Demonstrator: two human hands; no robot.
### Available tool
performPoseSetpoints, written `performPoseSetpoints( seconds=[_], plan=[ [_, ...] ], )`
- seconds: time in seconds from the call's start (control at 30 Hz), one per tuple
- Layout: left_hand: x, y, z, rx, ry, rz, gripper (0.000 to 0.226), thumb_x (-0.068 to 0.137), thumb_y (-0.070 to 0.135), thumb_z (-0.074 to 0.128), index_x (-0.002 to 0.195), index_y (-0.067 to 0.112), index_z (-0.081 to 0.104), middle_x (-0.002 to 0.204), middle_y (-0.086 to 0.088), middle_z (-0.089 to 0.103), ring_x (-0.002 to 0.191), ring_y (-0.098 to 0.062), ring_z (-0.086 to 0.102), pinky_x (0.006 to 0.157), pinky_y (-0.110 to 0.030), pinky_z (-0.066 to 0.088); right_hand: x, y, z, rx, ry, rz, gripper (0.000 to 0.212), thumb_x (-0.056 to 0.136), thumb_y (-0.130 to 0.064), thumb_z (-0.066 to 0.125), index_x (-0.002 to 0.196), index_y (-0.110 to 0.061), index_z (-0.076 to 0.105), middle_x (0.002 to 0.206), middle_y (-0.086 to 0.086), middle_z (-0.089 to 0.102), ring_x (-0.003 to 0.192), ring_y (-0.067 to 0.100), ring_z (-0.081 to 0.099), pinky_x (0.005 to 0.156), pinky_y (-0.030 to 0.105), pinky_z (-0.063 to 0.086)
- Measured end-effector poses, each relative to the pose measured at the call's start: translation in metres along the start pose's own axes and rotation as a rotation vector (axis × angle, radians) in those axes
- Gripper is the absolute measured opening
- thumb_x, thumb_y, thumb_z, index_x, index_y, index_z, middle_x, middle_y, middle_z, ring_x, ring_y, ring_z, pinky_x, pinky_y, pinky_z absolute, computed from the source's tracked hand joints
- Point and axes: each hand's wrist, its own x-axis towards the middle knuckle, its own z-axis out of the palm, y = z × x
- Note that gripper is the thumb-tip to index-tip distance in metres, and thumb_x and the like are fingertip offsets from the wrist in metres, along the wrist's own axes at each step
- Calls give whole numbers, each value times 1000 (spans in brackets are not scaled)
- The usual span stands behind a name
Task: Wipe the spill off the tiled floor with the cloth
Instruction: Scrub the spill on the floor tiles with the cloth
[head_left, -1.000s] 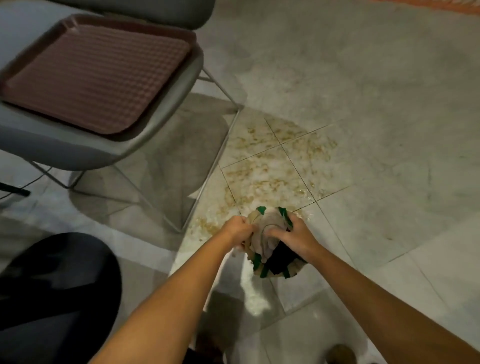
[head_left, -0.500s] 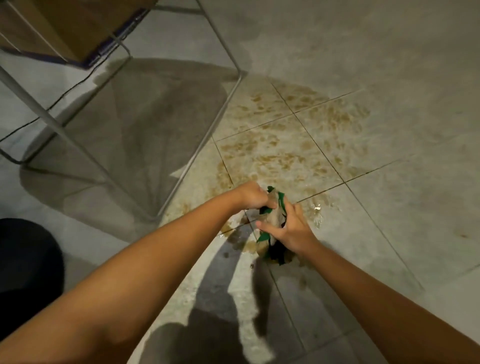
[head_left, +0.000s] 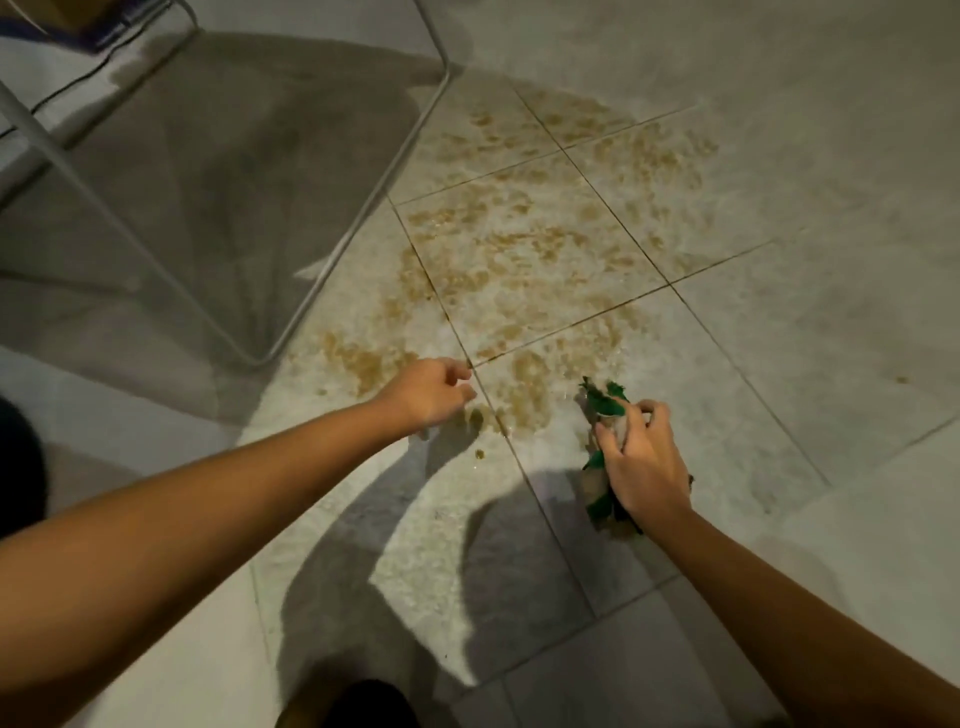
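Brown, grainy liquid makes up the spill (head_left: 519, 249), which lies in blotches over several pale squares of the tiled floor (head_left: 779, 156) and along the grout lines between them. At the spill's near right edge is the cloth (head_left: 602, 402), a bunched wad with green and beige patches. The right hand (head_left: 644, 467) grips it, fingers and thumb curled over the top; whether the wad presses on the tiles cannot be told. The left hand (head_left: 426, 389) is at the spill's near left edge, apart from the cloth, with its fingers loosely curled and holding nothing. Just left of the spill, a thin metal chair frame (head_left: 363, 208) slants down to a bent corner on the floor, close beside the outermost brown patches.
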Motion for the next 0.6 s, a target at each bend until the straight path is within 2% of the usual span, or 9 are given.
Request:
performPoseSetpoints(
  seconds=[0.07,0.13,0.23,0.3,0.33,0.4,0.47,0.53,0.6],
  plan=[
    [-12,-28,9,0,92,-54,41,93,29,55,131,13,52,136,-7,51,119,-24,53,93,-30,44,-8,13,-1,-73,5,41,28,94,-24,51,116,-8,54,125,10,41,96,27,54,68,25,38],
    [-31,-55,17,54,144,-114,51,92,33,55,137,14,43,142,-8,40,126,-26,45,103,-37,39,-18,23,-1,-126,19,38,32,90,-18,56,118,-2,55,126,17,44,98,33,55,76,37,47],
    [-58,-89,27,98,177,-228,65,90,38,57,144,11,31,146,-11,29,134,-28,33,108,-42,32,-36,34,12,-261,18,-27,44,73,-4,73,113,6,60,107,28,57,83,40,60,65,42,51],
    [-69,-110,31,99,214,-294,75,86,44,61,144,8,28,147,-13,26,135,-30,30,108,-42,31,-48,31,20,-298,20,-65,48,67,-5,78,111,4,62,103,27,60,75,37,60,60,40,51],
    [-73,-120,32,96,228,-317,79,84,46,63,144,7,28,148,-13,25,135,-30,30,108,-43,32,-54,28,26,-310,19,-110,45,70,-10,76,111,3,63,103,28,60,72,36,60,59,39,50],
    [-79,-135,32,96,250,-347,84,81,49,65,144,6,30,148,-13,24,135,-31,31,108,-43,34,-64,21,36,-324,-40,-167,46,83,-33,57,114,0,62,105,26,59,70,33,59,57,36,48],
    [-82,-145,30,106,257,-362,87,78,52,67,143,7,32,149,-12,24,135,-31,31,108,-44,35,-67,13,40,-359,-121,-179,65,89,-54,30,122,-5,59,109,21,58,73,28,58,60,34,49],
    [-82,-152,30,112,263,-364,89,76,54,68,143,7,32,150,-11,24,136,-32,29,109,-45,34,-63,12,45,-406,-137,-251,74,93,-59,10,129,-11,53,116,18,55,79,26,55,63,33,47],
    [-80,-155,30,121,280,-355,92,76,54,68,144,7,30,152,-11,21,138,-31,26,111,-45,31,-52,16,48,-463,-141,-353,69,95,-53,6,133,-12,47,125,18,53,88,29,51,68,35,43]
  ],
)
